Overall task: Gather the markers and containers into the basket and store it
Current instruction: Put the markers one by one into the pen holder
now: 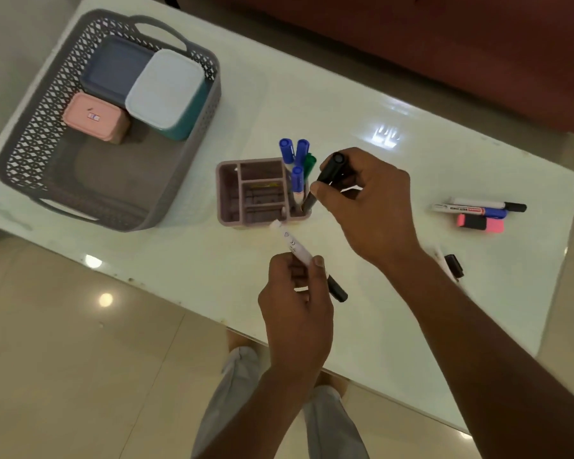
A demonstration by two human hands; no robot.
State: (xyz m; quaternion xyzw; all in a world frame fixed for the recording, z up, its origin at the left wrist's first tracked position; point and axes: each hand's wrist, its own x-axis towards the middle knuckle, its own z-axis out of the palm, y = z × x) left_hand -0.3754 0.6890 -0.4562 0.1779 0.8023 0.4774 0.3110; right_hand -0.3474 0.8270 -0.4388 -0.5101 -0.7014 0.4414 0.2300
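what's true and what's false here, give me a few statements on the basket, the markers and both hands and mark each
1. The grey basket holds three lidded containers. True.
2. The left hand is empty. False: it grips a white marker.
3. The right hand holds a black marker at the pink organizer. True.
4. The organizer sits inside the basket. False: it stands on the table beside the basket.
5. Loose markers lie at the table's right end. True.
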